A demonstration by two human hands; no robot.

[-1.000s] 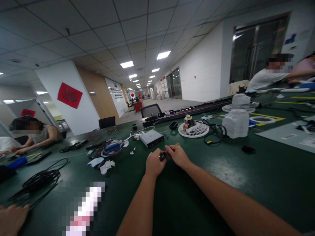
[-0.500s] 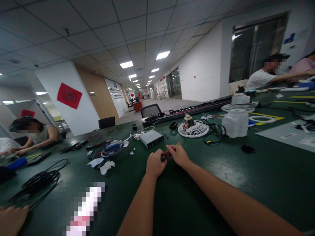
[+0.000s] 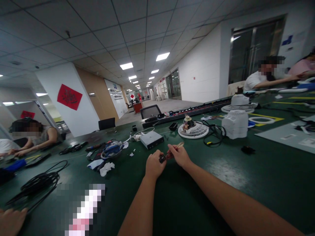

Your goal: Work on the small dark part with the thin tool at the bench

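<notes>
The fingers (image 3: 158, 155) of the left hand (image 3: 154, 166) are clenched around a small black part (image 3: 162, 159), which they hold just above the green tabletop (image 3: 221, 183), near the middle of the view and right in front of the person. The right hand (image 3: 181, 156) sits close beside it, its fingers grasping a screwdriver (image 3: 175, 148) with a clear amber handle. The handle sticks up and away past the knuckles, while the shaft end points at the black part; whether the tip touches it is too small to tell. Both forearms reach out over the tabletop from the lower edge. Just beyond the hands lies a grey box (image 3: 152, 140), and to its right a white fan grille (image 3: 193, 130) lies flat with a motor standing on its middle. Black cables (image 3: 214, 132) curl beside the grille, next to a white fan housing (image 3: 234, 124). A small dark piece (image 3: 247, 150) lies alone further right. To the left are a blue and white device (image 3: 112, 148), a crumpled white scrap (image 3: 107, 167) and a loose coil of black cable (image 3: 36, 183). Another person's hand (image 3: 10, 223) rests at the lower left corner. A seated person (image 3: 34, 136) leans on the tabletop's far left, and another person (image 3: 263, 80) works at the far right.
</notes>
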